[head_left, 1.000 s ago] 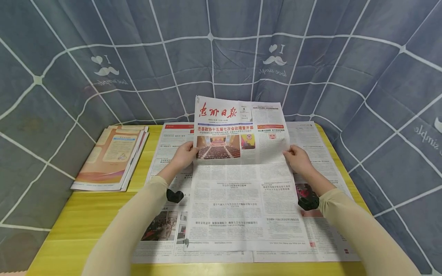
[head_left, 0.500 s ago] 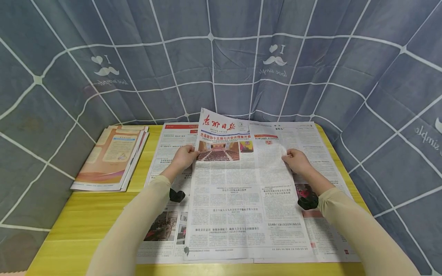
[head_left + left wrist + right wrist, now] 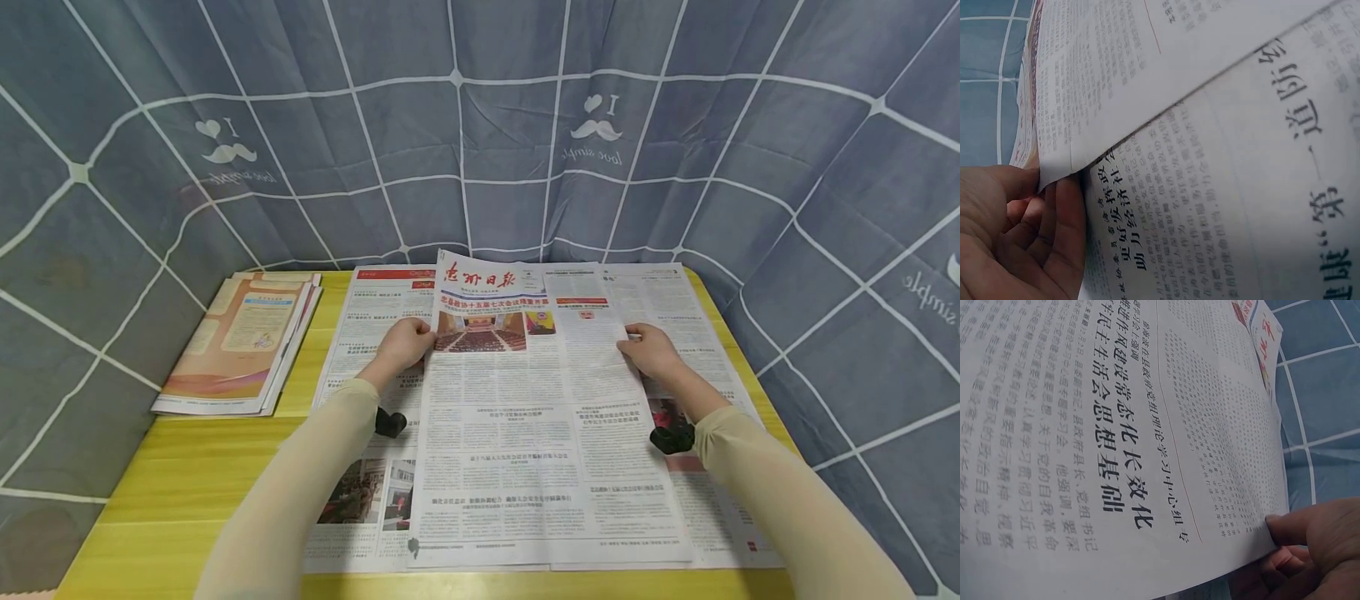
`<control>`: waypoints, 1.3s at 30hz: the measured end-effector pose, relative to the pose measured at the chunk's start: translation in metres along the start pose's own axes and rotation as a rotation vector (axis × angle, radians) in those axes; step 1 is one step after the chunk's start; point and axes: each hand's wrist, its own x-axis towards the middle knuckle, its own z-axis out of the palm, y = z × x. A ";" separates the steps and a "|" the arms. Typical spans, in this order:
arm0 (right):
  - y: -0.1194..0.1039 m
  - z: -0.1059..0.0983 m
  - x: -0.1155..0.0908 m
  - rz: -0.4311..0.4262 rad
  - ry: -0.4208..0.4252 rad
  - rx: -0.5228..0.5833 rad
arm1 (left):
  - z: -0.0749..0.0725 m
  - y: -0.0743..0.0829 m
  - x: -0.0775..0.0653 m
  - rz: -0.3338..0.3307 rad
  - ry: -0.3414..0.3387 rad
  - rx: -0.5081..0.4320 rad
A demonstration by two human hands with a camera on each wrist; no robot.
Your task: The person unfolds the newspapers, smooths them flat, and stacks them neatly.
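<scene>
Grey curtain (image 3: 502, 133) behind, booklets (image 3: 240, 354) leftward, I see left hand (image 3: 405, 343) and right hand (image 3: 651, 350) pinching a newspaper (image 3: 525, 408) that partly hides spread pages (image 3: 675, 304).

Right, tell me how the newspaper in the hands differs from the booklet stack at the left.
The held newspaper is pinched at its side edges by the left hand and right hand; the booklet stack lies on the yellow table, untouched.
The held newspaper is mostly pale with dense dark print; the booklet stack's top cover is orange-tan.
The held newspaper looks larger than the booklet stack.
Both are printed paper.
</scene>
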 end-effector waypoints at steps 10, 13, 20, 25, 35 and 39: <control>0.008 -0.006 0.002 0.015 0.017 -0.008 | 0.006 0.007 0.005 0.012 -0.002 0.081; 0.012 -0.009 0.003 0.009 0.015 -0.017 | 0.008 0.009 0.006 0.027 -0.002 0.097; 0.016 -0.010 0.004 0.013 0.031 -0.025 | 0.014 0.012 0.010 0.025 0.004 0.132; 0.019 -0.009 0.007 0.033 0.042 -0.029 | 0.017 0.014 0.011 0.014 0.014 0.149; 0.025 -0.010 0.009 0.031 0.038 -0.023 | 0.034 0.042 -0.001 0.304 0.065 0.377; 0.026 -0.009 0.009 0.043 0.038 -0.027 | 0.051 0.061 -0.011 0.548 -0.107 0.455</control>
